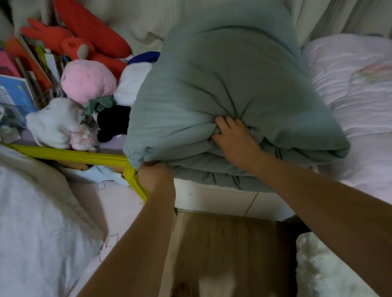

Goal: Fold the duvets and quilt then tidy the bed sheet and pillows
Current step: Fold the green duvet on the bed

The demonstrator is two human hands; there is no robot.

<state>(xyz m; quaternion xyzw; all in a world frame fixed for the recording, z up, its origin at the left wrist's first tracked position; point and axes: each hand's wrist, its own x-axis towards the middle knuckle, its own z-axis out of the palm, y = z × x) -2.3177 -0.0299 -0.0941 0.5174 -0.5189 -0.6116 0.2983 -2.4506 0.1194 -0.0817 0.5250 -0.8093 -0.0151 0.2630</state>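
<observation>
Our right hand (pixel 232 137) grips the folded green duvet (pixel 221 90); our left hand (pixel 156 173) clutches its seven-o'clock corner. We should keep layers squared and set it flat on the bed (pixel 359 117).

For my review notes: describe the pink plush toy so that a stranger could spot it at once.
Start from the folded grey-green duvet gripped by both hands, then look left to the heap of soft toys. The pink plush toy lies below the long red-orange plush. It alone is round, pale pink and dimpled, with green leaves underneath.
</observation>
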